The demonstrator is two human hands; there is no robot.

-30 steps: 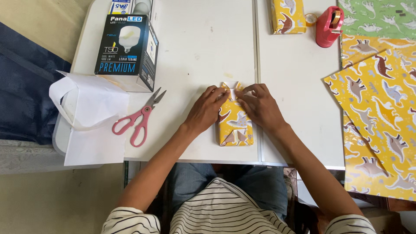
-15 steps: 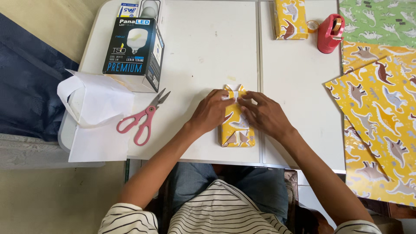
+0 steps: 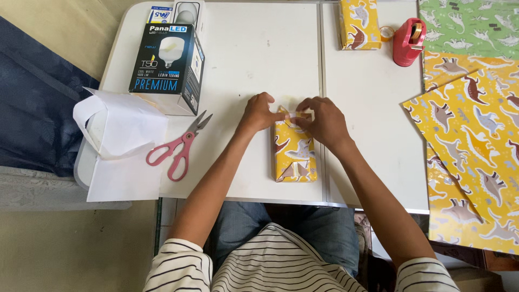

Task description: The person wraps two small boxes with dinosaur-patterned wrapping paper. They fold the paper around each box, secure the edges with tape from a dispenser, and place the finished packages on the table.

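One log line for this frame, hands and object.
left hand: on wrapped box far end | right hand: pinching its paper flap | scissors: idle, left

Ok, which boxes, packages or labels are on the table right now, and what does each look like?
Bulb box: far left, black carton with a white bulb picture and blue band.
Small box: behind it, white and blue.
Wrapped package: centre, yellow dinosaur paper, left hand and right hand at its far end.
Second wrapped package: far edge, same paper.

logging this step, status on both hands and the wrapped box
Left hand and right hand pinching far-end flap of yellow wrapped box. Box flat on white table. Scissors lie apart.
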